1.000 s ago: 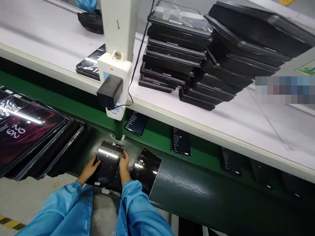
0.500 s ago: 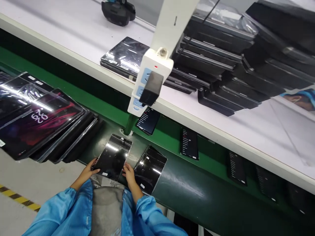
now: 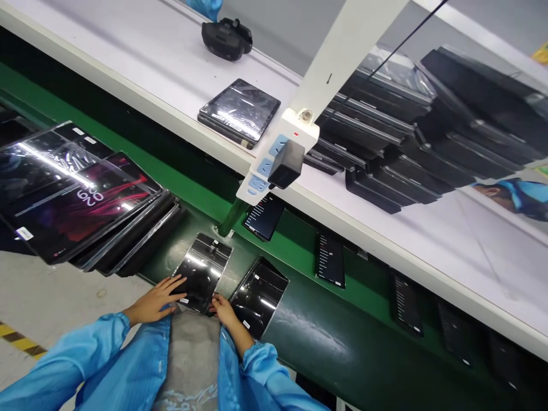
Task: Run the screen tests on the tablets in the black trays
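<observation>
A dark tablet (image 3: 204, 273) in shiny clear film lies in front of my body on the green bench, small white labels at its top and bottom. My left hand (image 3: 156, 299) rests on its lower left edge, with the fingers stretched out over the surface. At the lower right edge, my right hand (image 3: 223, 311) pinches the rim between thumb and fingers; the thumb is partly hidden. Just right of that hand lies a second film-wrapped tablet (image 3: 260, 297), tilted the other way and apart from the first.
A fanned stack of tablets (image 3: 85, 200) stands at left. Several lit tablets, including one (image 3: 330, 260), line the green strip under the white shelf (image 3: 171, 123). A power strip (image 3: 274, 165) with a black plug hangs ahead. Piled dark devices (image 3: 394, 154) and another person's blue sleeve (image 3: 531, 197) are beyond.
My left hand has gone from gripping the tablet's left edge to lying with fingers spread over it. My right hand stays at the right edge, slightly lower. The camera view has shifted.
</observation>
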Motion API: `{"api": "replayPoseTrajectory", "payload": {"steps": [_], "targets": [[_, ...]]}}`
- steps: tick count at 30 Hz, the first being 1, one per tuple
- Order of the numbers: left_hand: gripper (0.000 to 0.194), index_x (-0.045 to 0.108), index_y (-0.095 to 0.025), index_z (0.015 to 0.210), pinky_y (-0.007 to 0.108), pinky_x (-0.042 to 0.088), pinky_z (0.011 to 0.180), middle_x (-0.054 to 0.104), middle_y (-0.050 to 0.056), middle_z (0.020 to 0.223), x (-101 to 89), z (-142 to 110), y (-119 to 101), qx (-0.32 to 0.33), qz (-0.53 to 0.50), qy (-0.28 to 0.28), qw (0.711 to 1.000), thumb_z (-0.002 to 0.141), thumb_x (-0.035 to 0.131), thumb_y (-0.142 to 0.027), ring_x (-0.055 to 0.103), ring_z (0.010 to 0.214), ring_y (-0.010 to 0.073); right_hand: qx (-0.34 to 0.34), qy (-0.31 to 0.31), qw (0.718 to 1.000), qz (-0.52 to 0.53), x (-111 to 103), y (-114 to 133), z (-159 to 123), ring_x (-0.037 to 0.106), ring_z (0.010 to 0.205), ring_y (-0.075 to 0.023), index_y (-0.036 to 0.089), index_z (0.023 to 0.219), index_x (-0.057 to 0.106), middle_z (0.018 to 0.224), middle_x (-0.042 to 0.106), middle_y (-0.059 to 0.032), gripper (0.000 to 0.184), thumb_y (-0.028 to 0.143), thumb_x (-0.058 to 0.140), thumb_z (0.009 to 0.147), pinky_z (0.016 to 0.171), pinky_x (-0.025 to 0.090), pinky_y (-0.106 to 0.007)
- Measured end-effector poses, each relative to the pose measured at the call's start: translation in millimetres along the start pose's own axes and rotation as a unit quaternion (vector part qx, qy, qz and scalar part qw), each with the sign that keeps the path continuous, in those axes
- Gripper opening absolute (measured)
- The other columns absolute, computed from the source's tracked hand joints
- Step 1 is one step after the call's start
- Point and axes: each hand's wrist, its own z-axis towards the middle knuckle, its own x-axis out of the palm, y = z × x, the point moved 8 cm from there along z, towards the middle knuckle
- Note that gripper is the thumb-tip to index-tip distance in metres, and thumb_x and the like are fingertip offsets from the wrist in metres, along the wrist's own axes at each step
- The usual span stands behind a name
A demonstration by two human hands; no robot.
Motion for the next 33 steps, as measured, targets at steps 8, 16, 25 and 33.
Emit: {"api": "replayPoseTrajectory", "payload": {"steps": [8, 16, 25, 33], "targets": [[0.045, 0.062, -0.037, 0.133, 0.056, 0.017, 0.123, 0.036, 0.002, 0.16, -12.9, 32, -11, 0.051, -0.026, 0.047, 0.997, 0.088, 0.06, -0.033, 0.027, 0.15, 0.0301, -0.063, -0.004, 0.998, -0.017, -5, 16, 5, 0.063, 0.064, -0.0189, 0.019, 0.086, 0.07, 0.064, 0.063, 0.0024, 0.023, 0.039, 0.075, 0.075, 0.074, 0.05, -0.035], [0.045, 0.062, -0.037, 0.133, 0.057, 0.016, 0.122, 0.038, 0.002, 0.158, -12.3, 51, -21, 0.098, -0.03, 0.076, 0.992, 0.088, 0.06, -0.031, 0.027, 0.15, 0.0294, -0.09, -0.023, 0.995, -0.028, -17, 14, 7, 0.062, 0.063, -0.0185, 0.018, 0.096, 0.071, 0.066, 0.065, 0.0018, 0.026, 0.034, 0.073, 0.076, 0.073, 0.048, -0.034], [0.045, 0.06, -0.039, 0.134, 0.058, 0.017, 0.122, 0.039, 0.002, 0.158, -5.7, 37, -14, 0.101, -0.02, 0.079, 0.992, 0.09, 0.057, -0.031, 0.028, 0.149, 0.0294, -0.13, -0.086, 0.988, 0.009, -33, 26, 12, 0.064, 0.067, -0.0188, 0.021, 0.112, 0.069, 0.067, 0.065, 0.0033, 0.041, 0.033, 0.073, 0.074, 0.077, 0.05, -0.035], [0.07, 0.037, -0.017, 0.153, 0.055, 0.023, 0.121, 0.038, 0.017, 0.158, 2.9, 37, 39, -0.152, -0.029, -0.145, 0.977, 0.092, 0.047, -0.05, 0.033, 0.147, 0.0324, -0.173, -0.191, 0.961, 0.097, -50, 83, 55, 0.067, 0.087, -0.0198, 0.02, 0.12, 0.065, 0.102, 0.07, -0.0067, 0.057, 0.027, 0.075, 0.065, 0.085, 0.054, -0.035]]}}
